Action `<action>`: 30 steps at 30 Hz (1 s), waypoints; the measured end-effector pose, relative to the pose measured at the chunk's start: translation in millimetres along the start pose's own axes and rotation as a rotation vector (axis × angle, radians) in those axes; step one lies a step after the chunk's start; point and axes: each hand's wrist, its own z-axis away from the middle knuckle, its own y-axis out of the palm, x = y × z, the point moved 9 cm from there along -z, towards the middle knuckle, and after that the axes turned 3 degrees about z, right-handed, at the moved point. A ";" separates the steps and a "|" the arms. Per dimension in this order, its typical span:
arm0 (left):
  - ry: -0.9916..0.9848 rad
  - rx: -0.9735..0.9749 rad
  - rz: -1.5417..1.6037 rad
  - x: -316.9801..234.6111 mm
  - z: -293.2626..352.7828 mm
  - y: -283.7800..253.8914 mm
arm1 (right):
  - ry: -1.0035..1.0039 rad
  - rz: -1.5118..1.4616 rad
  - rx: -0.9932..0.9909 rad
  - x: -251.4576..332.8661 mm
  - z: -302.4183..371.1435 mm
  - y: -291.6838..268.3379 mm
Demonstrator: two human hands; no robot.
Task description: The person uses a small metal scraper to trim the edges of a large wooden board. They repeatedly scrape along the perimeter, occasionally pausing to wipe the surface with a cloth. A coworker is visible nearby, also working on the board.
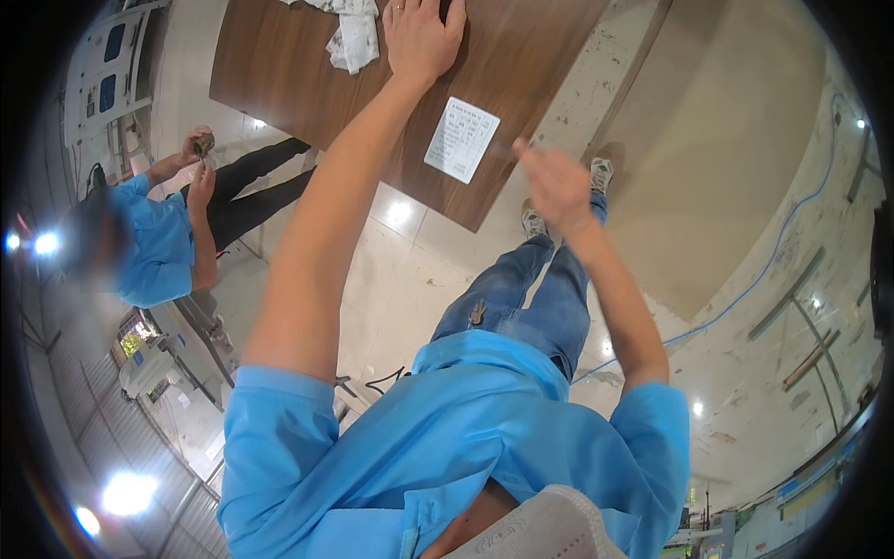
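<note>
A brown wood-grain panel stretches out ahead of me. My left hand lies on its surface, thumb apart, with the fingertips partly cut off by the upper edge of the view. Just left of it is a crumpled white cloth. A white printed label sheet lies flat near the panel's near right corner. My right hand is off the panel's right edge, beside the label and apart from it. Motion smears its fingers, so I cannot make out whether they hold anything.
At left a person in a blue shirt holds a small brownish object in both hands. A large beige board lies at right. A blue hose crosses the tiled floor. Machinery stands lower left.
</note>
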 end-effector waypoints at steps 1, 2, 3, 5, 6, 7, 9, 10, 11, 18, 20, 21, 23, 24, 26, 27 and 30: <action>0.009 -0.007 -0.005 -1.2 -0.2 -1.0 | -0.041 0.004 0.002 29.8 19.2 5.9; 0.015 -0.008 -0.010 -1.9 0.0 -1.5 | -0.062 0.017 0.025 56.8 36.2 11.8; 0.022 -0.012 -0.013 -2.5 -1.1 -1.7 | -0.098 -0.005 0.063 82.2 50.6 16.3; 0.029 -0.022 -0.009 -3.2 -1.3 -2.3 | -0.137 -0.078 0.147 104.0 65.2 17.4; 0.031 -0.026 -0.004 -3.1 -2.5 -2.9 | -0.145 -0.128 0.188 101.8 63.0 17.7; 0.030 -0.023 0.001 -3.2 -1.7 -3.0 | -0.167 -0.196 0.165 101.5 59.2 9.5; 0.027 -0.022 0.010 -2.6 -3.0 -3.9 | -0.030 0.022 0.026 56.6 34.0 -9.9; 0.020 -0.014 0.011 -1.9 -2.3 -4.1 | 0.056 0.015 -0.036 30.6 19.4 -18.1; 0.016 -0.009 0.008 -0.9 -2.0 -4.5 | 0.176 0.015 -0.103 6.2 6.9 -22.4; 0.018 -0.004 0.004 9.4 1.1 7.8 | -0.106 -0.069 0.097 85.9 47.0 21.0; 0.057 -0.006 0.002 8.0 -3.4 9.4 | -0.155 -0.300 0.281 115.2 74.2 35.1; 0.083 0.002 -0.008 4.3 -3.0 7.8 | -0.074 -0.353 0.279 114.9 81.6 32.6; 0.161 0.098 0.091 -15.3 2.2 8.5 | 0.165 -0.375 0.150 89.8 87.3 16.4; 0.213 0.187 0.199 -28.4 5.4 10.1 | 0.305 -0.338 0.044 65.4 89.3 2.0; 0.327 0.351 0.039 -73.3 42.4 20.1 | 0.629 -0.268 -0.121 2.5 96.9 -24.3; 0.329 0.393 0.074 -94.9 61.5 20.6 | 0.835 -0.252 -0.163 -30.4 109.5 -36.8; 0.251 0.469 0.062 -125.7 63.0 37.1 | 0.888 -0.226 -0.200 -101.8 99.6 -67.2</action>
